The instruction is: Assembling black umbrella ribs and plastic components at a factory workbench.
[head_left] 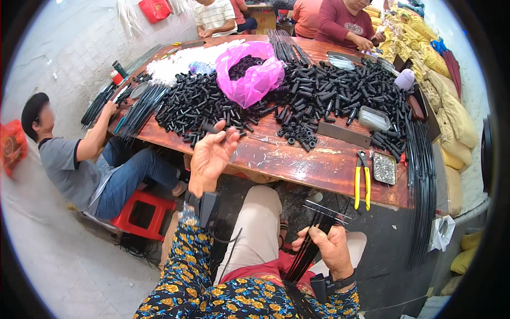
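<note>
My left hand is raised at the table's near edge, palm turned up, with thumb and fingers closed on what looks like a small black piece, blurred by motion. Behind it spreads a heap of short black tubular parts. Over my lap my right hand grips a bundle of thin black rods. The bundle runs down toward my waist. At its upper end, several thin silvery wires stick out crosswise.
On the red-brown table are yellow-handled pliers, a tray of small metal pieces, a clear plastic box and a pink bag of black parts. Long black rods hang off the right edge. Co-workers sit left and across.
</note>
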Tool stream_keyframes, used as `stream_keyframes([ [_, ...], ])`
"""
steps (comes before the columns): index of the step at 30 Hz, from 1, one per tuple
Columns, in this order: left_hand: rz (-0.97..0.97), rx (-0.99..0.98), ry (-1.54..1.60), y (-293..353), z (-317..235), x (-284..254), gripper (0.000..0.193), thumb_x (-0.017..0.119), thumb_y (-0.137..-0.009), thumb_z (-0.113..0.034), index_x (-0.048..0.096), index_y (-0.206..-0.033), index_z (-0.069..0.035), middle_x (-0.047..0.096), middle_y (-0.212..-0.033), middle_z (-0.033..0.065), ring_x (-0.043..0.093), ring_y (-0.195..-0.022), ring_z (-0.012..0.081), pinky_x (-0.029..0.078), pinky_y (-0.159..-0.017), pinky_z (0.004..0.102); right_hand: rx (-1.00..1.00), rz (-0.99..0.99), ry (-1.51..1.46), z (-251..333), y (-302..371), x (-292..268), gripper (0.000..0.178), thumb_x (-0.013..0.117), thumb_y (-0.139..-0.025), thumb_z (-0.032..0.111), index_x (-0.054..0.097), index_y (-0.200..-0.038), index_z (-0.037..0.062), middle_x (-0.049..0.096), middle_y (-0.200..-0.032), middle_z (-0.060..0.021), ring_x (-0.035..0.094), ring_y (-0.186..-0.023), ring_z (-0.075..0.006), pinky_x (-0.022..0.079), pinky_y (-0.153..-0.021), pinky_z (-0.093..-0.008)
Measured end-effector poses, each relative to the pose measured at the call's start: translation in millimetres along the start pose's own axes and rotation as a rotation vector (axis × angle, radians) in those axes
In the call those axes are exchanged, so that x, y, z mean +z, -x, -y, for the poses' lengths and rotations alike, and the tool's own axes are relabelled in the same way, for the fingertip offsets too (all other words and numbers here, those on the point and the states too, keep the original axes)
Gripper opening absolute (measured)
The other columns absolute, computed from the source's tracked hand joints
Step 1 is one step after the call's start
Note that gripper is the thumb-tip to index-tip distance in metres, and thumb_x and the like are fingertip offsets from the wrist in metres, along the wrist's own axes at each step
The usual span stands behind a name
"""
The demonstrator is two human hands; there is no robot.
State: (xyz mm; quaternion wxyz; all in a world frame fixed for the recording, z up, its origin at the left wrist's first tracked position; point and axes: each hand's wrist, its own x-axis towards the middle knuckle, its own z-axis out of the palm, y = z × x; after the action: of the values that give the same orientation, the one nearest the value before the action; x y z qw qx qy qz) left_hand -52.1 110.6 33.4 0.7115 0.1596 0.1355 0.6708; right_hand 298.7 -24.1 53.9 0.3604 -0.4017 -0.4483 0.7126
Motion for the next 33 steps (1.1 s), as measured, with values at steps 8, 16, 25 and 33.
stream_keyframes([
  [8,-0.510,0.518,-1.320,3,29,9,0.028,0.072,-0.084,-0.025,0.064,-0.074,0.000,0.052,-0.057,-0.0006,0.057,-0.056,0.0113,0.046,-0.053,0.0295,-0.014,-0.009,0.003,-2,5,3,0.029,0.054,-0.096,0.016,0.066,-0.095,-0.0099,0.071,-0.081,-0.0157,0.070,-0.074,-0.0189,0.057,-0.069,-0.0296],
  [16,-0.425,0.545,-2.513,-45,32,15,0.023,0.075,-0.074,-0.030,0.073,-0.082,-0.009,0.061,-0.087,0.0183,0.062,-0.085,0.0371,0.049,-0.073,0.0473,-0.020,-0.040,-0.059,-3,5,7,0.026,0.052,-0.096,0.013,0.064,-0.094,-0.0104,0.069,-0.079,-0.0146,0.069,-0.073,-0.0197,0.057,-0.069,-0.0307],
  [25,-0.291,0.564,-2.498,-45,33,13,0.022,0.074,-0.071,-0.021,0.070,-0.082,-0.002,0.061,-0.091,0.0203,0.062,-0.088,0.0384,0.050,-0.075,0.0476,-0.122,0.038,0.068,-5,4,0,0.032,0.055,-0.097,0.025,0.067,-0.093,-0.0047,0.070,-0.077,-0.0111,0.068,-0.068,-0.0146,0.054,-0.062,-0.0272],
  [33,0.058,-0.279,-0.856,49,119,95,0.033,0.060,-0.090,-0.008,0.052,-0.120,0.001,0.066,-0.095,0.0153,0.068,-0.077,0.0227,0.057,-0.063,0.0314,-0.117,0.035,0.021,-10,9,-1,0.035,0.056,-0.097,0.027,0.066,-0.092,-0.0063,0.069,-0.077,-0.0110,0.067,-0.067,-0.0143,0.055,-0.062,-0.0281],
])
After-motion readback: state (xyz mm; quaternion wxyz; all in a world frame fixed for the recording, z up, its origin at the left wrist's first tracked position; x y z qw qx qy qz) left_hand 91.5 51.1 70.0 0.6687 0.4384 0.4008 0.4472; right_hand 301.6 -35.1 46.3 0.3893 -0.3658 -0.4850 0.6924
